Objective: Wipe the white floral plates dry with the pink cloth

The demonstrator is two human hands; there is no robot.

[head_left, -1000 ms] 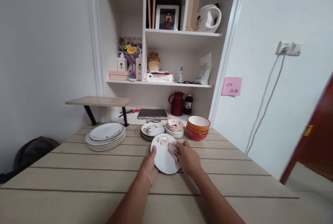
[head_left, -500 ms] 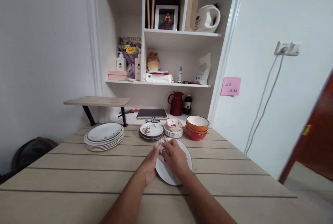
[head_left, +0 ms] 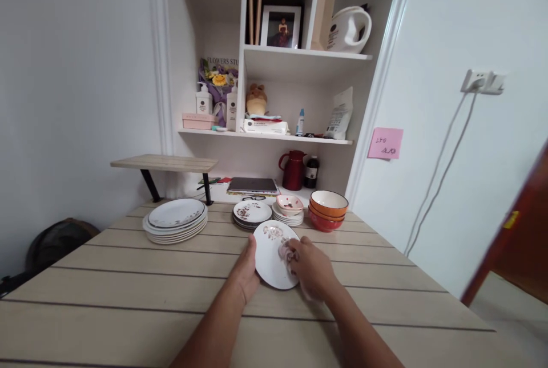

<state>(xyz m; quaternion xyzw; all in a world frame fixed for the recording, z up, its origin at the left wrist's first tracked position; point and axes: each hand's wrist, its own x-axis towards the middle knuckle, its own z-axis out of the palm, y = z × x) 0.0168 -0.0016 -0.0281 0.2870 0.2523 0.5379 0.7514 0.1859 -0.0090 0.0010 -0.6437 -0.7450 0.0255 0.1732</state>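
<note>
A white plate (head_left: 270,261) with a dark rim and a floral print is tilted over the middle of the wooden table. Its left edge is gripped by my left hand (head_left: 247,270), thumb along the rim and the other fingers hidden behind. My right hand (head_left: 314,268) pinches a crumpled pinkish cloth (head_left: 287,252) against the right part of the plate. Behind the plate stand a stack of small dark-rimmed plates (head_left: 252,212) and some white saucers (head_left: 289,218) with a pink-patterned bowl (head_left: 290,203) on top.
Larger plates (head_left: 175,214) are stacked at the left, near a small raised wooden shelf (head_left: 165,163). Orange and red bowls (head_left: 329,203) stand nested at the right. Farther back are a laptop (head_left: 252,185), a red jug (head_left: 293,170) and a dark bottle (head_left: 311,172).
My right hand has moved right with the cloth, from the plate's upper left to its right side, uncovering the floral print. The plate is now tilted differently. The camera view has shifted slightly.
</note>
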